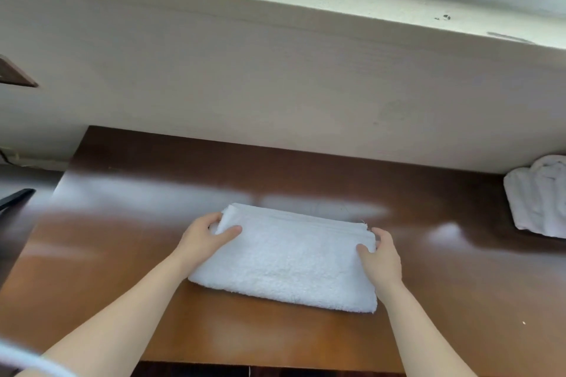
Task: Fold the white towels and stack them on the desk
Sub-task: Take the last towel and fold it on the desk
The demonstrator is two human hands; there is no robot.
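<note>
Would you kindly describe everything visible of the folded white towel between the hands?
The folded towel is white terry cloth, a thick flat rectangle of several layers, hemmed edges stacked along its far side. It lies flat on the brown desk. The left hand grips its left end, the right hand its right end.

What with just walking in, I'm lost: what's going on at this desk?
A person holds a folded towel flat on the desk, the left hand gripping its left end and the right hand its right end. Another white towel lies bunched at the desk's right, by the wall.
</note>
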